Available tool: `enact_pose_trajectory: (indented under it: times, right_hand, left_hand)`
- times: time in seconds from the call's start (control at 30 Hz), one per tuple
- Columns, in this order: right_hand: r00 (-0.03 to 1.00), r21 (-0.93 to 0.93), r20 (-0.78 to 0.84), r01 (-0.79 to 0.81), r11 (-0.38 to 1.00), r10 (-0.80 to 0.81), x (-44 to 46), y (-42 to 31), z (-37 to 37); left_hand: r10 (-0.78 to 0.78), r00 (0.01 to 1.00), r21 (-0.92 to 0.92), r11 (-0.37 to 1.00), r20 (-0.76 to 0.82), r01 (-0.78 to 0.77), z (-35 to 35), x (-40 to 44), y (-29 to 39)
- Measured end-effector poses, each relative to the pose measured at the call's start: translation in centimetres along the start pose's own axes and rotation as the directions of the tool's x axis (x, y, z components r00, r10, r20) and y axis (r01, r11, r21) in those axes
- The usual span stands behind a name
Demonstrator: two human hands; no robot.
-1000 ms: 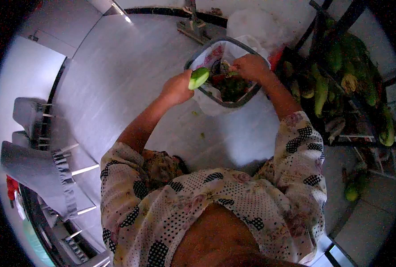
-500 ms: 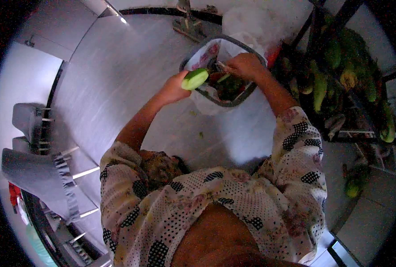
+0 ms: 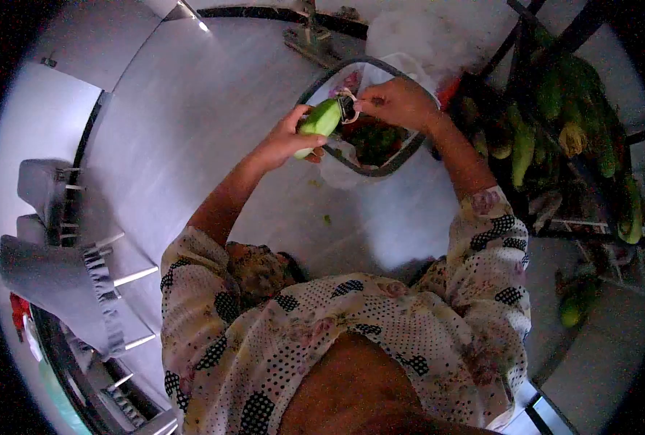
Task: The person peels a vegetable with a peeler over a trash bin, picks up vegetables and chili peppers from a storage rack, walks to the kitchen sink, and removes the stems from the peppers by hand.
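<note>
A pale green, partly peeled cucumber (image 3: 321, 122) is in my left hand (image 3: 287, 141), with the fingers and thumb wrapped round its lower end. My right hand (image 3: 395, 104) is closed on a white-framed peeler (image 3: 349, 107), whose head lies at the upper end of the cucumber. Both hands are over the near part of a bin (image 3: 402, 157) with a dark rim and a pale liner. Inside the bin lie dark green and reddish scraps (image 3: 374, 143).
To the right, a dark rack (image 3: 583, 170) holds several long green vegetables (image 3: 523, 156). Another green vegetable (image 3: 576, 303) lies on the floor below. Grey chairs (image 3: 58, 286) stand at left. A white plastic bag (image 3: 402, 36) lies behind the bin, near a metal stand foot (image 3: 311, 47).
My right hand has lifted the peeler from inside the bin up to the cucumber's end. My left hand has turned the cucumber more upright, its thumb now showing across the front.
</note>
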State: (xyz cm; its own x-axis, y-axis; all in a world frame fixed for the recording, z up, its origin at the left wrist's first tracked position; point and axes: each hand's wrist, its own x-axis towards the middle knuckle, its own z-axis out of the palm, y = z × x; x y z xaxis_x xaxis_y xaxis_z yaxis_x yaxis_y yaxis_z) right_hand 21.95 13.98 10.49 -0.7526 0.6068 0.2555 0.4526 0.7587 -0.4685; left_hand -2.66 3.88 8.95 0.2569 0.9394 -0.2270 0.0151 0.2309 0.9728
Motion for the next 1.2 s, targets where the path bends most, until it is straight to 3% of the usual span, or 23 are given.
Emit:
enact_pose_trajectory:
  times: [0.07, 0.17, 0.27, 0.37, 0.4, 0.5, 0.6, 0.67, 0.7, 0.77, 0.9, 1.07, 1.17, 1.2]
  right_hand:
    - [0.998, -0.012, 0.009, 0.057, 0.998, -0.057, 0.1, -0.6, 0.0]
    - [0.995, -0.106, 0.101, 0.007, 0.994, 0.004, -0.1, -1.3, -0.7]
    - [0.986, -0.136, 0.039, 0.164, 0.977, -0.16, -0.1, -0.8, 1.3]
    - [0.976, -0.219, 0.082, 0.214, 0.952, -0.201, -0.1, -4.7, 1.7]
    - [0.98, -0.288, 0.11, 0.193, 0.938, -0.167, 0.0, -5.3, 1.8]
    - [0.987, -0.259, 0.075, 0.155, 0.953, -0.14, -0.3, -3.7, 1.5]
    - [0.981, -0.441, 0.097, -0.108, 0.891, 0.167, -0.5, -0.3, 0.1]
    - [0.97, -0.433, 0.067, -0.185, 0.882, 0.236, -1.2, 0.8, -0.1]
    - [0.961, -0.43, 0.05, -0.225, 0.874, 0.271, -1.1, 0.9, 0.0]
    - [0.989, -0.325, 0.052, -0.114, 0.939, 0.139, -1.0, 0.6, 0.5]
    - [0.996, -0.238, 0.019, 0.086, 0.968, -0.084, -0.5, -3.3, 1.7]
    - [0.996, -0.348, 0.075, 0.065, 0.935, -0.042, 0.2, -6.2, 2.1]
    - [0.989, -0.527, 0.09, -0.053, 0.848, 0.118, 0.6, -2.8, 2.3]
    - [0.98, -0.604, 0.085, -0.093, 0.792, 0.18, 0.4, -1.5, 2.3]
  left_hand:
    - [0.024, 1.0, 0.108, 0.994, 0.016, -0.026, -0.6, 0.1, -0.6]
    - [-0.053, 0.997, 0.387, 0.919, -0.059, 0.072, -0.9, 0.9, -0.9]
    - [-0.056, 0.993, 0.626, 0.772, -0.102, 0.108, 0.3, 0.8, 0.4]
    - [0.282, 0.955, 0.87, 0.489, -0.089, -0.063, 0.7, 1.5, -1.4]
    - [0.256, 0.963, 0.874, 0.484, -0.085, -0.051, 0.5, 1.6, -1.8]
    - [0.222, 0.972, 0.877, 0.479, -0.083, -0.035, -0.8, 1.8, -2.4]
    - [0.261, 0.962, 0.86, 0.507, -0.082, -0.064, -1.1, 1.5, -2.0]
    - [0.267, 0.962, 0.844, 0.526, -0.049, -0.103, -0.3, 0.5, 0.0]
    - [0.267, 0.962, 0.881, 0.467, -0.056, -0.078, -0.8, 0.7, -0.7]
    - [0.262, 0.963, 0.938, 0.345, -0.071, -0.024, -1.5, 1.8, -3.0]
    - [0.19, 0.974, 0.958, 0.28, -0.124, 0.067, -0.3, 1.9, -2.7]
    - [0.095, 0.979, 0.947, 0.287, -0.178, 0.145, 0.8, 1.0, -0.1]
    - [0.215, 0.963, 0.921, 0.385, -0.162, 0.069, -1.7, 2.3, -3.1]
    - [0.212, 0.966, 0.931, 0.359, -0.15, 0.066, -1.6, 2.2, -3.0]
